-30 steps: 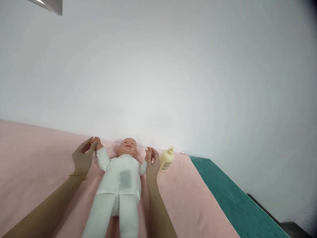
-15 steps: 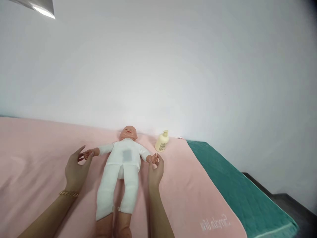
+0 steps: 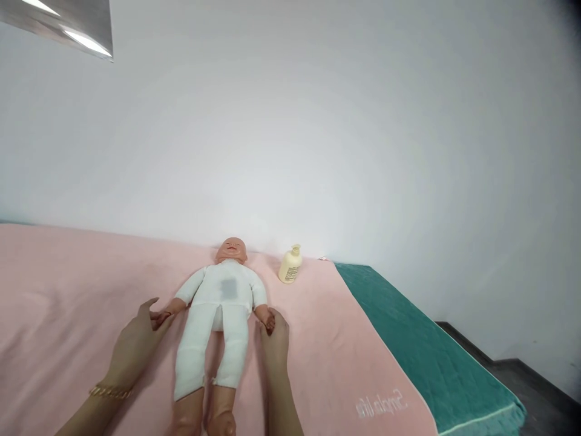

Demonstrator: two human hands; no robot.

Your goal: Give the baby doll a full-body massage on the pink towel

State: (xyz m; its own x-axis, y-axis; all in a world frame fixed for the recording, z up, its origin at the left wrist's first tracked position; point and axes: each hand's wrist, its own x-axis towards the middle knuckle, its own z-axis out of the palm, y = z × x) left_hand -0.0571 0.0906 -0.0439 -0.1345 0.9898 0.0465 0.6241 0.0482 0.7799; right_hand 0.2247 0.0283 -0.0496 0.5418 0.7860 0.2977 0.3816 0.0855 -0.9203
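Observation:
A baby doll (image 3: 229, 287) with a white cloth body and bare plastic head, hands and lower legs lies on its back on a pink blanket (image 3: 327, 351). My left hand (image 3: 138, 339), with a gold bracelet at the wrist, pinches the doll's hand on the left side. On the other side my right hand (image 3: 276, 336) is closed around the doll's other hand, thumb below and fingers over it. Both doll arms slant down and outward beside its body. Close to the doll's head stands a pale yellow pump bottle (image 3: 290, 264).
A green quilted mat (image 3: 422, 345) shows under the blanket on the right, ending at a corner. Behind rises a white wall (image 3: 318, 133). A shiny panel (image 3: 68, 24) hangs at the upper left. Dark floor (image 3: 535, 387) lies beyond the mat.
Both my hands have moved down, bringing the doll's arms from spread out sideways to lower beside its body. The view has shifted slightly.

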